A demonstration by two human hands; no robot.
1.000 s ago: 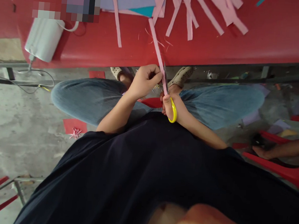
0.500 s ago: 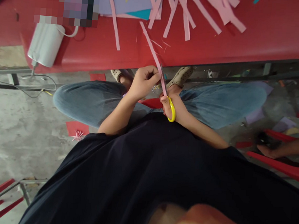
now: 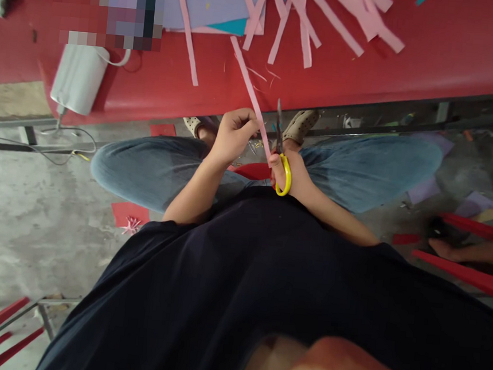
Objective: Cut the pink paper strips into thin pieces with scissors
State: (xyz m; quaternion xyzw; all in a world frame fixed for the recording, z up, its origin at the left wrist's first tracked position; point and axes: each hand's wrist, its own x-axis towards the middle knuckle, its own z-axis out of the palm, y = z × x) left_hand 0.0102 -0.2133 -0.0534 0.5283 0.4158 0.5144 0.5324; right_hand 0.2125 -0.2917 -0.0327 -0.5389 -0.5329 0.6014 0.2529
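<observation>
Between my two hands runs a long pink paper strip (image 3: 250, 87), its far end reaching over the red table. My left hand (image 3: 236, 135) pinches it near the middle of its length, fingers closed. My right hand (image 3: 281, 168) is wrapped round yellow-handled scissors (image 3: 285, 180), whose blades point away from me, just right of the strip. The strip's near end meets my right thumb; whether the thumb presses it is hard to tell. Part of my right fingers is hidden behind the handle.
On the red table (image 3: 346, 76) lie several pink strips (image 3: 306, 37), lilac sheets (image 3: 219, 4) and a white power bank (image 3: 80, 78) with a cable. Paper scraps (image 3: 423, 189) litter the floor. Another person's foot (image 3: 443, 248) and red chair (image 3: 471, 279) are at right.
The scissors have swung away from the strip, so their blades now stand apart from it on the right. My left hand still pinches the strip, slightly lower.
</observation>
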